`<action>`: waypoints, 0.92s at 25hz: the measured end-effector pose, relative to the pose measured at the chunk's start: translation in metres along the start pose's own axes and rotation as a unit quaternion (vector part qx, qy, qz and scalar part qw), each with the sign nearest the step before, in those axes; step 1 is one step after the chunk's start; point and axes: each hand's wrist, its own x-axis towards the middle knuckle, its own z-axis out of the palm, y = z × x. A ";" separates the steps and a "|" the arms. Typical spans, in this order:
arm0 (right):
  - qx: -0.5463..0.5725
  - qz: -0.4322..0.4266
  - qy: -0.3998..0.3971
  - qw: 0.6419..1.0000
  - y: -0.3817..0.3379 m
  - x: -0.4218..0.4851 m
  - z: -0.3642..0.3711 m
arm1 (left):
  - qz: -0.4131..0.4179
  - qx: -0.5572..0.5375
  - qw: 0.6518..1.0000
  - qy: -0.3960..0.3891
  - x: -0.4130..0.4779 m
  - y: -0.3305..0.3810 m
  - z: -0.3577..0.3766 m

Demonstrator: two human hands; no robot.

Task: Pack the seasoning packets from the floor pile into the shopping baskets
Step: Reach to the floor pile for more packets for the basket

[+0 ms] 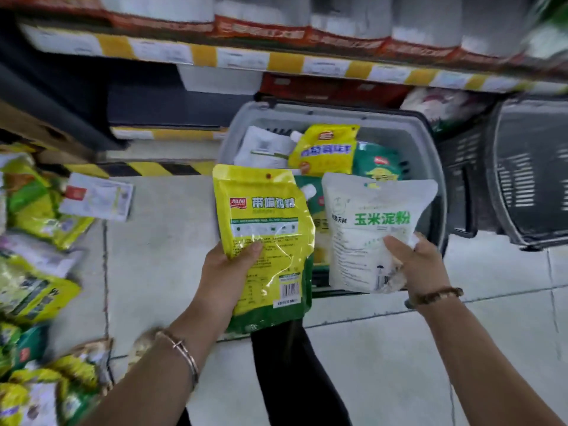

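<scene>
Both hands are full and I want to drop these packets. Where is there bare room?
The grey basket is crowded at its left and middle with packets; a bare strip shows along its right wall. The dark basket to its right shows only bare mesh. Bare floor tile lies between the floor pile and the grey basket.

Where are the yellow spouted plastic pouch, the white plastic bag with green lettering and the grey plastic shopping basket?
yellow spouted plastic pouch (270,222): head view, middle of its front.
white plastic bag (359,241): head view, front, below the lettering.
grey plastic shopping basket (396,133): head view, bare far inner wall.
</scene>
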 end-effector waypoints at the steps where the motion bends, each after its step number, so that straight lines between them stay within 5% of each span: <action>1: 0.000 0.009 -0.006 1.000 0.002 0.016 -0.020 | 0.002 0.009 1.000 -0.001 0.006 0.000 0.021; 8: 0.010 0.086 -0.053 0.995 0.027 0.118 -0.083 | 0.036 0.103 0.994 0.024 0.067 -0.008 0.144; 14: -0.266 0.083 0.079 0.957 0.053 0.157 -0.059 | 0.094 0.223 0.967 0.084 0.085 -0.025 0.170; 17: -0.245 0.096 0.121 0.957 0.055 0.160 -0.045 | 0.110 0.238 0.961 0.092 0.084 -0.024 0.172; 23: -0.303 -0.128 0.130 0.935 0.055 0.140 -0.032 | 0.148 0.222 0.960 0.081 0.076 -0.010 0.178</action>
